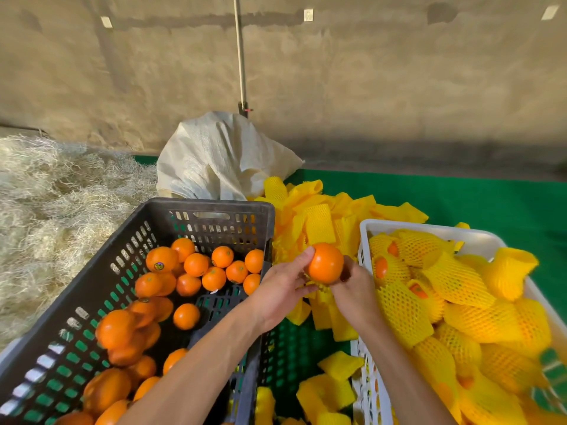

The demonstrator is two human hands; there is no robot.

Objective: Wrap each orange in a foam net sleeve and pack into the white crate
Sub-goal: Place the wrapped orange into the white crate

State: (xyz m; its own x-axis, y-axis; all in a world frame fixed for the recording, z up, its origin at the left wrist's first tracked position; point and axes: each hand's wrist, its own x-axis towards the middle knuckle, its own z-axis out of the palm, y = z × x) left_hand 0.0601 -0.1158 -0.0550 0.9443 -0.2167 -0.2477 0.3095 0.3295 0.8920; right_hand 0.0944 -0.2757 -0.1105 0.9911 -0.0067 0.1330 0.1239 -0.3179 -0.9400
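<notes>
Nearest the camera, two bare forearms reach forward over the gap between the crates. The left hand (280, 289) curls its fingers and thumb round a bare orange (325, 263), held up in the air above the loose sleeves. The right hand (356, 286) comes in from the other side and underneath; a bit of yellow foam shows just below the fruit, so it is probably gripping a foam net sleeve (319, 288), though the fingers are largely hidden behind the orange and I cannot tell for sure what they hold.

To the left, the dark crate (211, 207) has many unwrapped oranges (196, 264) scattered over its floor, more heaped at the near end. To the right, the white crate (429, 226) is well filled with wrapped oranges (399, 305) lying in yellow netting, with orange skin showing at a few sleeve mouths. Judged from this, the job is well along but far from finished: a good share is packed, and a few dozen fruits wait.

Between and behind the crates a pile of empty sleeves (319, 219) lies on the green mat (491, 204), so supply is not short. Further back a white woven sack (221, 157) slumps open, pale straw (55, 204) is heaped at left, and a thin pole (241, 56) stands against the concrete wall (399, 87).
</notes>
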